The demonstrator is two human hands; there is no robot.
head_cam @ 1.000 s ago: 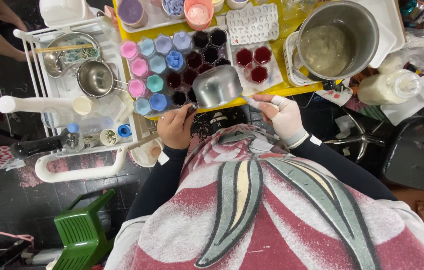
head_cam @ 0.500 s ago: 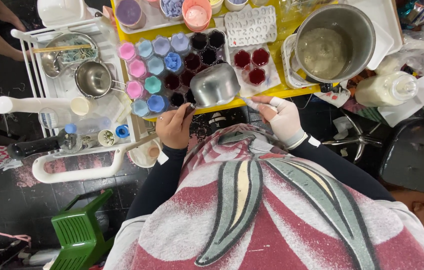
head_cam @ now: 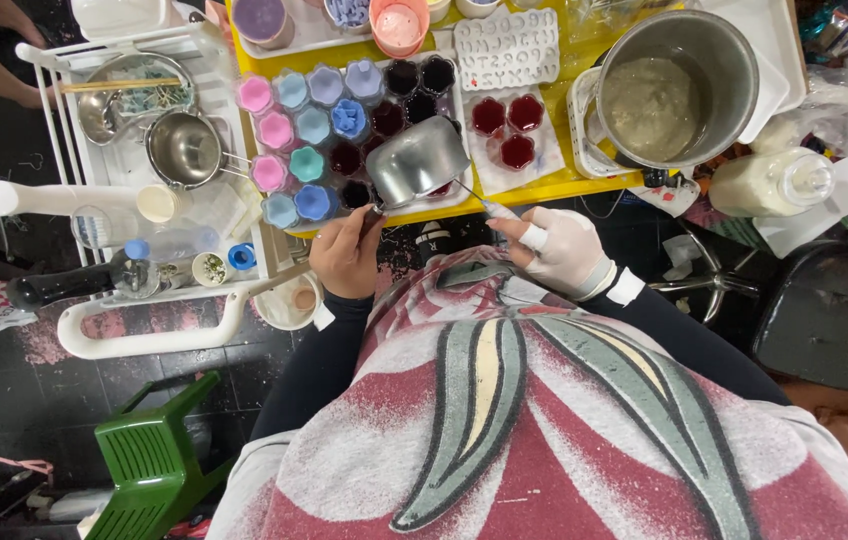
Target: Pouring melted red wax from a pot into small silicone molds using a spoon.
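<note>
Yellow table top (head_cam: 544, 186) fills the upper part of the head view, with dark floor tiles and a green plastic stool (head_cam: 154, 465) below it. On the table sit rows of small flower-shaped moulds (head_cam: 309, 130), pink, blue and purple on the left and dark red ones toward the middle. At the right stands a large steel pot (head_cam: 679, 85) with pale contents, and beside it a white letter mould (head_cam: 507, 45).

Your left hand (head_cam: 346, 255) is closed around the handle of a small steel saucepan (head_cam: 416, 160), which you hold tilted over the dark red moulds near the table's front edge. Your right hand (head_cam: 556, 245), in a white glove, pinches a thin stick (head_cam: 474, 196) between the fingertips; its far end reaches the rim of the saucepan.

Compared with half a second ago, both hands and the saucepan keep nearly the same place; I see no clear change in the tilt. To the left, a white rack (head_cam: 144, 190) carries bowls and bottles.
</note>
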